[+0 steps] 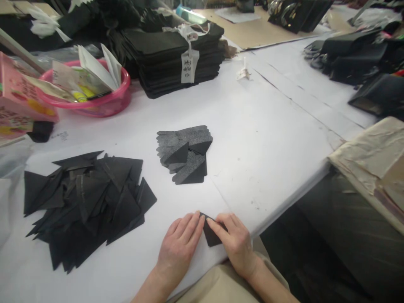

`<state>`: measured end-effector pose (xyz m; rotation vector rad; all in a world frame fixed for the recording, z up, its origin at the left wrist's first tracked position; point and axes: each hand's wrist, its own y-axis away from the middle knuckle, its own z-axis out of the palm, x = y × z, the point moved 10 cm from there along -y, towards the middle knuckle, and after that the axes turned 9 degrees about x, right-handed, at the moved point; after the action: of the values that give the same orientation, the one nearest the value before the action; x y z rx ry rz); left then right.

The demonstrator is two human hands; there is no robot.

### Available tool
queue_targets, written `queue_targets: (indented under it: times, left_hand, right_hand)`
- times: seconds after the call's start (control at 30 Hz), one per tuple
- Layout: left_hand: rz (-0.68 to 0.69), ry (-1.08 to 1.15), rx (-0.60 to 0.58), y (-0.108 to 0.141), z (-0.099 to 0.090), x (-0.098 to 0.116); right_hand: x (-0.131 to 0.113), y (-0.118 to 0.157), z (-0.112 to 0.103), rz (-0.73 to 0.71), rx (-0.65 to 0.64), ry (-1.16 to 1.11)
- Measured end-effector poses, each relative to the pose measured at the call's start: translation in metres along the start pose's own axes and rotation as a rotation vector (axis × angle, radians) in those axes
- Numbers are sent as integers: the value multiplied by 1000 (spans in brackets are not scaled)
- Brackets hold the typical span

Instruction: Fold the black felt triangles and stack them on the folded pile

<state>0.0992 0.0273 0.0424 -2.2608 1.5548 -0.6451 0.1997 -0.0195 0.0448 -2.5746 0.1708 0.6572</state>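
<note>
A small black piece (212, 235) lies on the white table near its front edge, between my two hands. My left hand (181, 244) lies with its fingers together, fingertips at the piece's upper left corner. My right hand (235, 240) has its fingers bent over the upper right side of the piece, the index finger reaching to the top corner. Beyond them sits a small fanned stack of grey and black pieces (187, 147). A large heap of black triangular pieces (91, 202) spreads out at the left.
A pink basket (107, 107) with papers and markers stands at the back left, beside a tall stack of black sheets (179, 59) with a white tag. Black items (360, 63) lie at the back right. A covered surface (372, 155) adjoins the table's right edge.
</note>
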Motion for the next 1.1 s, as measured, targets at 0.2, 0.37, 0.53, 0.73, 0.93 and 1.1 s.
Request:
queue_targets:
  times: [0.2, 0.37, 0.53, 0.73, 0.93, 1.1]
  left_hand:
    - [9, 12, 9, 2, 0, 0]
    - [-7, 3, 43, 4, -4, -3]
    - [2, 22, 7, 3, -2, -1]
    - [3, -7, 14, 1, -2, 0]
    - [-1, -36, -3, 0, 2, 1]
    - [-18, -47, -16, 0, 3, -1]
  right_hand:
    - [0, 0, -1, -14, 7, -2]
    - [5, 3, 1, 27, 13, -21]
    - [6, 3, 1, 30, -8, -9]
    - [6, 2, 0, 31, -13, -16]
    - [8, 5, 3, 35, -6, -40]
    - [10, 7, 2, 46, 10, -30]
